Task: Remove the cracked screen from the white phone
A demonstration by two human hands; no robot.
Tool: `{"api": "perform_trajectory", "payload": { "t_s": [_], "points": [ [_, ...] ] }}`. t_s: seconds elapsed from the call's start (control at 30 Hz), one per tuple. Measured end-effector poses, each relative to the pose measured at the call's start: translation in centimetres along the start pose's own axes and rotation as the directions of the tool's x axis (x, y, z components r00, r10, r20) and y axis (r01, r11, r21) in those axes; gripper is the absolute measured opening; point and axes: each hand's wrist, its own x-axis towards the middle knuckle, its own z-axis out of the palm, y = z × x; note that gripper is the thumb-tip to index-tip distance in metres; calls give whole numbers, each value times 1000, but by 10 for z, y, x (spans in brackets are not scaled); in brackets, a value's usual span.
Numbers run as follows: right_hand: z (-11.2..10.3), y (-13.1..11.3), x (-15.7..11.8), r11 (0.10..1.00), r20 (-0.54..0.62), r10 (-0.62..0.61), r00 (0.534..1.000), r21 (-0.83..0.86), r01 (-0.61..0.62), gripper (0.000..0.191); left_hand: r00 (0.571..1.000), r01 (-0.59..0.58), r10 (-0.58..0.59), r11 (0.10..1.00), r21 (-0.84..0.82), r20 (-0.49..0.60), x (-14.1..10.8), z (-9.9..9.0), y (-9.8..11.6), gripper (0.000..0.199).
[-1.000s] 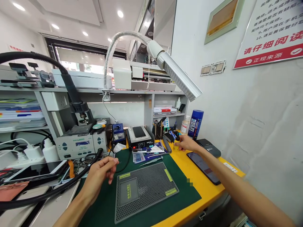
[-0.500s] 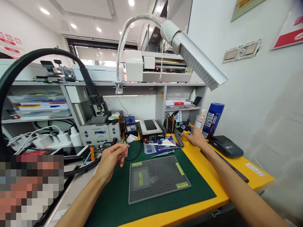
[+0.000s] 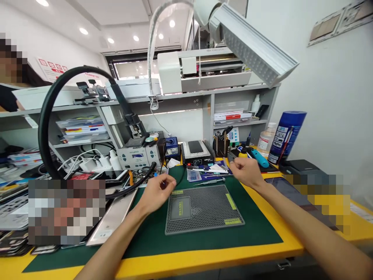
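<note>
My left hand [image 3: 157, 192] hovers at the left edge of a grey perforated mat [image 3: 208, 208], its fingers curled with the thumb close to the index finger; whatever may be between them is too small to make out. My right hand [image 3: 247, 171] is above the yellow tabletop's left part, beyond the mat's back right corner, its fingers folded in; what they hold, if anything, is hidden. Between the hands lie a pen-like tool [image 3: 211, 181] and small packets [image 3: 194, 175]. The perforated mat rests on a green mat [image 3: 204, 245].
A heating plate [image 3: 198, 161] holds a dark phone at the back. A blue can [image 3: 287, 136], a clear bottle [image 3: 264, 140] and a turquoise tool [image 3: 260, 158] stand or lie right. A soldering station [image 3: 138, 157] and a lamp [image 3: 253, 42] are behind; a person is partly visible at upper left.
The view has shifted. My right hand has drawn back from the small yellow-capped bottle and its fingers have folded. The fingers of my left hand have curled closer together.
</note>
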Motion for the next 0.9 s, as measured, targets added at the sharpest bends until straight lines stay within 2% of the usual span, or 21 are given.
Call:
{"api": "perform_trajectory", "payload": {
  "t_s": [0.1, 0.2, 0.33, 0.5, 0.63, 0.7, 0.83, 0.9],
  "points": [
    [5, -4, -1, 998, 164, -61, 985, 31, 57, 36, 983, -105, 80, 984, 145, 166, -7, 15, 8, 24],
    [7, -10, -3, 995, 305, -96, 947, 55, 83, 14, 956, -184, 119, 954, 235, 268, -13, 26, 10, 30],
    [10, -14, -5, 993, 454, -115, 884, 73, 91, 17, 939, -217, 117, 931, 293, 323, -16, 29, 9, 30],
    [11, -12, -6, 994, 559, -99, 823, 89, 60, 22, 934, -207, 100, 934, 291, 343, -18, 26, 10, 26],
    [2, -13, -1, 992, 591, -94, 801, 124, 24, 21, 930, -218, 109, 932, 289, 352, -20, 28, 12, 25],
    [-5, -13, 3, 991, 577, -68, 814, 135, -12, 24, 927, -226, 113, 929, 292, 357, -21, 29, 12, 26],
    [-17, -2, 12, 987, 438, 125, 890, 36, -157, 47, 923, -234, 114, 924, 303, 366, -20, 29, 12, 26],
    [-19, 6, 14, 969, 357, 244, 902, -64, -237, 54, 922, -235, 110, 922, 309, 371, -19, 29, 12, 26]
  ]
}}
